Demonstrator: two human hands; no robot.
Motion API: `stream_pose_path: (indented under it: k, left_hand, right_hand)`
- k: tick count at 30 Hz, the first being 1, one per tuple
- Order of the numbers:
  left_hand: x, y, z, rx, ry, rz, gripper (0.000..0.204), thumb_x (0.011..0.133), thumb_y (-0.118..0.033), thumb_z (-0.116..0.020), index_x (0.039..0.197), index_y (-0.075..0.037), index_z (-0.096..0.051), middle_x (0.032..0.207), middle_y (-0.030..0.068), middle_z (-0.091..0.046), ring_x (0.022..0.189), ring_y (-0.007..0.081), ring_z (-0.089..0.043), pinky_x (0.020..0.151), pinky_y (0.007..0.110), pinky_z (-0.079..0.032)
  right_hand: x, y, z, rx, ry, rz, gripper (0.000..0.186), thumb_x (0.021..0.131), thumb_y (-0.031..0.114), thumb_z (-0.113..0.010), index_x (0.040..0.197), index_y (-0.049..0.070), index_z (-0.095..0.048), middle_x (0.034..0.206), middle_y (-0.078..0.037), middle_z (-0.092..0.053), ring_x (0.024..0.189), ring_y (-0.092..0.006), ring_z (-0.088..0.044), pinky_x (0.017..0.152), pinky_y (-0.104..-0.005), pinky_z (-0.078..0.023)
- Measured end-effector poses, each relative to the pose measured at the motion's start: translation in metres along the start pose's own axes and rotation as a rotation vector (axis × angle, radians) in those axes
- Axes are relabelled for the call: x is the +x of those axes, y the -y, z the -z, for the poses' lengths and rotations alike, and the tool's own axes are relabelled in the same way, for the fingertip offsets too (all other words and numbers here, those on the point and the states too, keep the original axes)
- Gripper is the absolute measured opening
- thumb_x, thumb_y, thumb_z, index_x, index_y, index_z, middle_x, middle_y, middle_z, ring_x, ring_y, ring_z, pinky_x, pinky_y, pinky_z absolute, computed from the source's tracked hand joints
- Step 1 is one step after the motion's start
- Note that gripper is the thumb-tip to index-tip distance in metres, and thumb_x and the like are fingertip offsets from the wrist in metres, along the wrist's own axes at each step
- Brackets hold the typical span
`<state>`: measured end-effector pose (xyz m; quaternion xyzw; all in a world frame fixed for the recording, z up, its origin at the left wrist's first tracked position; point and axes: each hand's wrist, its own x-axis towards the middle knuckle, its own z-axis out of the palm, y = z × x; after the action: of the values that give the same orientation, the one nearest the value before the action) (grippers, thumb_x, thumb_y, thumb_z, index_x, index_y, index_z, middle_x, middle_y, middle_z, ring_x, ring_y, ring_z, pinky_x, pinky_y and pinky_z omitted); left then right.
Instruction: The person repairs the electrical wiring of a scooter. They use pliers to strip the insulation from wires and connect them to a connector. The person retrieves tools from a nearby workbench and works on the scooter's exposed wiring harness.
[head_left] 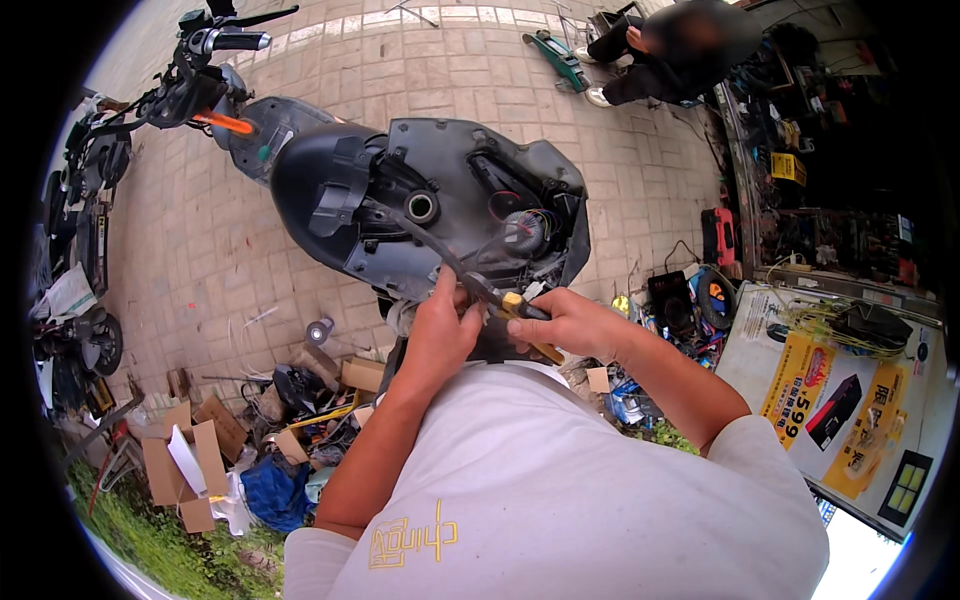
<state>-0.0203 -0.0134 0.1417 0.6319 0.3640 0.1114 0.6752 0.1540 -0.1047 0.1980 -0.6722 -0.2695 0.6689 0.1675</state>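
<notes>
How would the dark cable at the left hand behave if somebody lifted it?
The dark cable would probably bend rather than stay rigid, since it curves over the scooter. It may feel springy, as its arc is smooth. It seems unlikely to roll, with the left hand apparently gripping it.

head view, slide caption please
Left hand at thick dark cable, right hand holding yellow-handled tool, beside grey plastic scooter body

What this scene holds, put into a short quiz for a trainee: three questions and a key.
1. Which hand grips the yellow-handled tool?
2. True or false: the red case lies to the left of the scooter in the picture.
3. The paving is: a) grass, b) brick, c) sand.
Key: 1. the right hand; 2. false, it is to the right; 3. b.
</notes>
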Motion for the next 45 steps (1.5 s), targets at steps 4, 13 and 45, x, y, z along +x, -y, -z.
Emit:
stream_pose_path:
  k: [4,13,45]
  left_hand:
    - [0.0,0.007,0.002,-0.026,0.039,-0.016,0.063,0.087,0.003,-0.054,0.144,0.004,-0.026,0.094,0.0103,-0.066,0.084,0.0131,-0.062,0.076,0.026,-0.049]
    - [0.001,0.017,-0.005,-0.1,-0.039,-0.031,0.053,0.087,0.005,-0.055,0.138,0.005,-0.038,0.103,0.0138,-0.067,0.094,0.0152,-0.064,0.083,0.028,-0.049]
    - [-0.003,0.013,0.0,0.137,-0.032,-0.088,0.064,0.086,0.003,-0.055,0.144,0.001,-0.027,0.095,0.0162,-0.068,0.087,0.0258,-0.067,0.078,0.031,-0.05]
  right_hand:
    - [-0.003,0.005,-0.007,0.242,0.037,-0.071,0.037,0.092,0.035,-0.061,0.097,-0.002,-0.064,0.087,-0.007,-0.066,0.078,-0.0143,-0.063,0.071,-0.0287,-0.05]
    - [-0.005,0.016,0.008,0.285,0.152,-0.232,0.041,0.092,0.039,-0.06,0.1,-0.001,-0.062,0.1,-0.012,-0.067,0.093,-0.0193,-0.066,0.078,-0.0358,-0.054]
    - [0.001,0.012,0.001,0.185,0.068,-0.114,0.044,0.092,0.039,-0.061,0.102,-0.003,-0.063,0.091,-0.01,-0.066,0.082,-0.0171,-0.065,0.068,-0.0313,-0.054]
